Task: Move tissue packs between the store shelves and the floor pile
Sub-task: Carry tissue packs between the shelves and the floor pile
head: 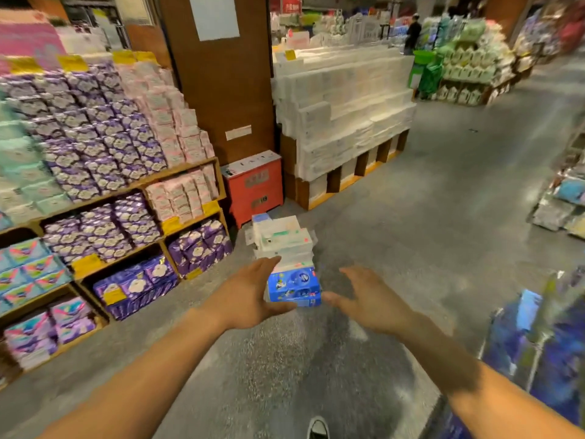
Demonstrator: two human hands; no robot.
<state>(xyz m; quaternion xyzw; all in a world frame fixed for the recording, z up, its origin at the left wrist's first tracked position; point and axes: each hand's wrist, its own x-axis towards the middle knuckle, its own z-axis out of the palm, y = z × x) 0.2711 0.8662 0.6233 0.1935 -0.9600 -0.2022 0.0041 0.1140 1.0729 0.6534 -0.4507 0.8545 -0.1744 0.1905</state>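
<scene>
- The blue pack (294, 288) in front of me carries white and darker blue print, with a small red mark at one corner.
- The floor pile (283, 239) is white, with green stripes and red spots.
- The purple packs (104, 144) bear white cloud-like motifs; the pink packs (177, 122) are pale pink and white.
- The shelves (186, 170) are brown wood with yellow tags (86, 264).
- The box (256, 185) is red.
- The floor (427, 201) is speckled grey.
- My shoe (317, 427) is black with a white toe.

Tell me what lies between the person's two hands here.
In the head view, the blue tissue pack, nearest piece of the floor pile, lies between the left hand and right hand; both are open.
</scene>
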